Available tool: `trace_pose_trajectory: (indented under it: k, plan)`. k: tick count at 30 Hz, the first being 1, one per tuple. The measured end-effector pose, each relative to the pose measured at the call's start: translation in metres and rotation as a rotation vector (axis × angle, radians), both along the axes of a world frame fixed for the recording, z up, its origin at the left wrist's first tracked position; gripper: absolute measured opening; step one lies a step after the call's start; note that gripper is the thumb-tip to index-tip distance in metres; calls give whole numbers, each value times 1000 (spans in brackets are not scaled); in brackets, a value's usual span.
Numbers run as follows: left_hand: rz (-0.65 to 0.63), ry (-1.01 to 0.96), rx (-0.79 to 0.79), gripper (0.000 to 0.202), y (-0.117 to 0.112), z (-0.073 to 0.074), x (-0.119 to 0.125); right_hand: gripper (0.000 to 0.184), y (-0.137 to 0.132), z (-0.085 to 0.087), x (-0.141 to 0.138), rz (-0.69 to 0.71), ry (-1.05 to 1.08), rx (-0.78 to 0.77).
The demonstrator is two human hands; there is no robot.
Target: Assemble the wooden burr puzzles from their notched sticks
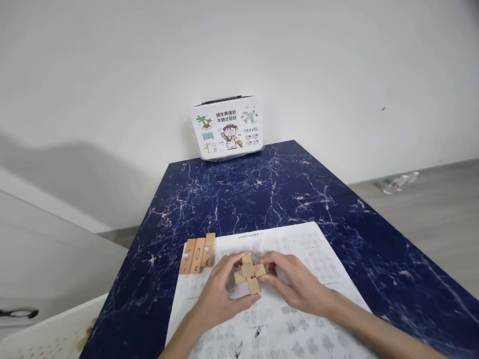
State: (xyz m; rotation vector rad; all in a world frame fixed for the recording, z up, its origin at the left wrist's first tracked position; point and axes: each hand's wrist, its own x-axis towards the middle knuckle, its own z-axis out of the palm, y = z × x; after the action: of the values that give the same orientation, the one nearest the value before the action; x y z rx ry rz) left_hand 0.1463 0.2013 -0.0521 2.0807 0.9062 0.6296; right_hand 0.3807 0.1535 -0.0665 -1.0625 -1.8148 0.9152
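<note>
Between my two hands is a cross-shaped wooden block puzzle (247,270), made of several light square-ended pieces. My left hand (220,289) grips it from the left, with the thumb at its near piece and the fingers at its far piece. The fingertips of my right hand (292,279) pinch its right-hand piece. Beneath the hands lies a white printed sheet (314,249) with small drawings on it. To the left, at the sheet's edge, three flat notched wooden pieces (197,254) marked 1, 2 and 3 lie side by side.
The dark blue marbled table (262,194) runs away to the wall. A white cartoon-printed case (229,127) stands at its far end. At lower left is a white perforated basket (48,331) with wooden bits inside. Clear plastic bottles (398,183) lie on the floor at right.
</note>
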Motion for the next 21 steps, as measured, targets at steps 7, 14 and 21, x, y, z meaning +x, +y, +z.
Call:
trace_pose_trajectory:
  k: [7,14,21]
  plan:
    - [50,-50,-9,62,0,3,5,29,4,3,3,-23,-59,109]
    - [21,-40,117,58,0,8,7,29,3,1,1,-17,-187,229]
    - [-2,-20,166,63,-1,5,6,24,3,3,0,-45,-207,285]
